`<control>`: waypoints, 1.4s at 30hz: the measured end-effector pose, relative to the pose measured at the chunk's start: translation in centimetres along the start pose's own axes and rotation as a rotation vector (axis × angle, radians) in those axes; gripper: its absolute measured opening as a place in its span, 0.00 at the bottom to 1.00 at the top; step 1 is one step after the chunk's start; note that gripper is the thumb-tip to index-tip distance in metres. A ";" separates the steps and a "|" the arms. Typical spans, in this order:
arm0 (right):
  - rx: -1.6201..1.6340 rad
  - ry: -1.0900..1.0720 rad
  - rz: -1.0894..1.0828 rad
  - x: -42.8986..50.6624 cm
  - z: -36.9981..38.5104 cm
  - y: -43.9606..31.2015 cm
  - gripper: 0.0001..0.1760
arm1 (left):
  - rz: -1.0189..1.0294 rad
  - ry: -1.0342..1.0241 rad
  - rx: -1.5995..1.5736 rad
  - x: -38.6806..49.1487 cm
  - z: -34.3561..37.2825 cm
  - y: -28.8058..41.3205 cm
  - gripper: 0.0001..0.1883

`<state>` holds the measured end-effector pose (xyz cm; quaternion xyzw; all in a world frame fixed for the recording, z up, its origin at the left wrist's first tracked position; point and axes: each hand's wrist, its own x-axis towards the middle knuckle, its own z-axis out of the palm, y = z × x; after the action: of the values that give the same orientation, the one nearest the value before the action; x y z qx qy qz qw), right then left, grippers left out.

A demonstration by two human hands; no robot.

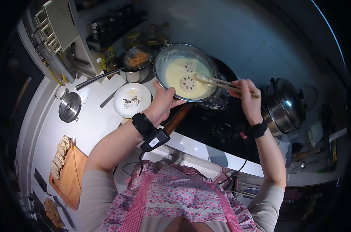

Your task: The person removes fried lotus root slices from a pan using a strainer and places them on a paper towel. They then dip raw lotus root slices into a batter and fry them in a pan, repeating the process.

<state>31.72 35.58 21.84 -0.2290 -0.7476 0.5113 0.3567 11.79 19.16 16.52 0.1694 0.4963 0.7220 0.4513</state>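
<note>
My left hand (pixel 163 101) grips the near-left rim of a metal mixing bowl (pixel 161 68), which is tilted over the stove. Pale yellow batter (pixel 175 69) fills its bottom. Two lotus root slices lie in that batter: a nearer slice (pixel 188 83) and a farther, partly coated slice (pixel 188 67). Wooden chopsticks (pixel 230 85) are in my right hand (pixel 245 95), their batter-covered tips beside the nearer slice. Below and behind the bowl, a pan with a wooden handle (pixel 178 119) sits on the black cooktop (pixel 204 127); bubbling oil (pixel 219 100) shows in it, mostly hidden.
Left of the bowl stand a white plate (pixel 132 100), a strainer with fried bits (pixel 137 59) over a metal pot (pixel 136 76), and a metal lid (pixel 70 107). Lotus root slices (pixel 59 158) lie on a cutting board (pixel 71 174). A lidded steamer pot (pixel 282 107) stands right.
</note>
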 end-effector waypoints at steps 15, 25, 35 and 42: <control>-0.011 -0.012 0.102 -0.8 0.5 -3.1 0.18 | 0.035 0.041 -0.012 0.3 0.1 -0.5 0.31; -0.755 -0.150 -0.472 -2.2 5.0 -2.4 0.11 | 0.036 0.083 -0.046 0.3 0.8 -0.3 0.30; -0.420 0.088 -0.295 0.8 3.8 0.4 0.10 | 0.047 0.043 -0.028 0.1 0.4 -0.4 0.30; 0.339 0.413 0.211 3.4 -0.1 2.9 0.22 | 0.035 0.009 -0.022 0.5 0.2 -0.2 0.32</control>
<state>29.58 39.09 20.16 -0.3420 -0.5350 0.6057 0.4796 11.80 19.72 16.32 0.1698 0.4874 0.7358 0.4383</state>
